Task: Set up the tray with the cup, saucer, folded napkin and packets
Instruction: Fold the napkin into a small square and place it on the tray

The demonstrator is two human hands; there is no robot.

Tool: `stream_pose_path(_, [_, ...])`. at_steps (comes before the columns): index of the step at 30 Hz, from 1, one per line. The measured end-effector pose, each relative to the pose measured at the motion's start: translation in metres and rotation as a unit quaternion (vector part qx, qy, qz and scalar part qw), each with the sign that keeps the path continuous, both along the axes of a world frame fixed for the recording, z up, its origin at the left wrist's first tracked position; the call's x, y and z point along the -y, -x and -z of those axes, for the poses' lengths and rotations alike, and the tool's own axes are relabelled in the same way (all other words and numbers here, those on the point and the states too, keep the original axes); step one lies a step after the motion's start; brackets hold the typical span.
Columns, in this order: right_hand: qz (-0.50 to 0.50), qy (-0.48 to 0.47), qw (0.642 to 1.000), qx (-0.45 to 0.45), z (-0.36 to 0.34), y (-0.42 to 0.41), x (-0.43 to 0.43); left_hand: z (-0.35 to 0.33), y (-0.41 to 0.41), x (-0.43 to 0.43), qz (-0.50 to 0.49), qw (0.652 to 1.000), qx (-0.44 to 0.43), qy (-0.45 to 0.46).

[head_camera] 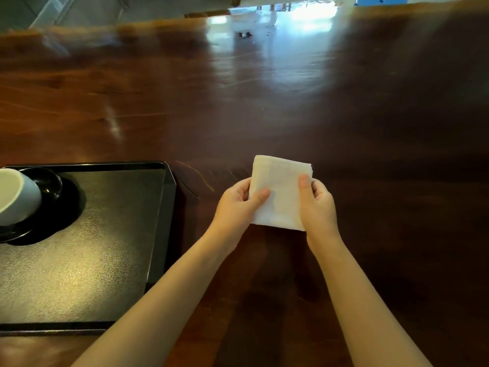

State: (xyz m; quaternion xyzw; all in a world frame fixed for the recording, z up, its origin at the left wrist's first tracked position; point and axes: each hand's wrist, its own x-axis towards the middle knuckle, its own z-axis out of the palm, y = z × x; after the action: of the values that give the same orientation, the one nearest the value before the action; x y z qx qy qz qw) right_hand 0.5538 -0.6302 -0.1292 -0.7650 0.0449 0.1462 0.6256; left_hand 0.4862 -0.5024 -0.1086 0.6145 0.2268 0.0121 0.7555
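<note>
1. Head view: the napkin (280, 193) is held above the counter (264, 102), right of the tray (161, 234), pinched at its left edge by the left hand (238, 205) and at its right edge by the right hand (316, 202), thumbs on top, apparently to keep the fold flat.
2. The cup (16, 197) is seated on the saucer (50, 181) at the tray's far left, leaving bare tray for the napkin.
3. No packets are visible.

No legible text, labels, brands or nos. anywhere in view. Napkin (280, 192): plain white, no print. Cup (16, 197): plain, no logo seen. Tray (158, 234): plain black, unmarked. Tabletop (264, 102): bare wood, glare only. Background past far edge too blurred to read.
</note>
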Motion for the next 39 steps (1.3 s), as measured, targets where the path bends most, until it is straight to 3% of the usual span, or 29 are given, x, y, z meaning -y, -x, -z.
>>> stream_pose_path(5, [0.032,0.098,0.989,0.104,0.004,0.004,-0.005,0.003,0.01,-0.003,-0.006,0.997,0.003,0.075])
stream_pose_path(8, [0.032,0.096,0.983,0.155,0.003,0.009,-0.012,0.005,0.016,-0.01,-0.014,0.992,-0.014,0.122])
stream_pose_path(14, [-0.054,0.05,0.986,0.151,-0.002,0.013,-0.015,0.001,0.013,-0.019,-0.047,0.998,-0.035,0.0])
stream_pose_path(21, [-0.063,0.033,0.984,0.161,-0.002,0.013,-0.027,0.003,0.016,-0.021,-0.098,0.995,0.024,-0.005])
stream_pose_path(26, [-0.143,0.034,0.989,0.011,-0.002,0.015,-0.029,0.009,0.023,-0.03,-0.122,0.99,0.021,-0.061])
stream_pose_path(28, [-0.175,0.046,0.983,-0.014,0.001,0.025,-0.032,0.009,0.026,-0.03,-0.131,0.99,0.022,-0.046])
stream_pose_path(33, [-0.127,0.047,0.987,0.081,-0.009,0.03,-0.045,0.015,0.041,-0.004,-0.182,0.981,-0.066,0.019])
stream_pose_path(39, [-0.161,0.08,0.976,0.124,-0.028,0.034,-0.05,-0.006,0.048,-0.012,-0.246,0.962,-0.012,-0.121])
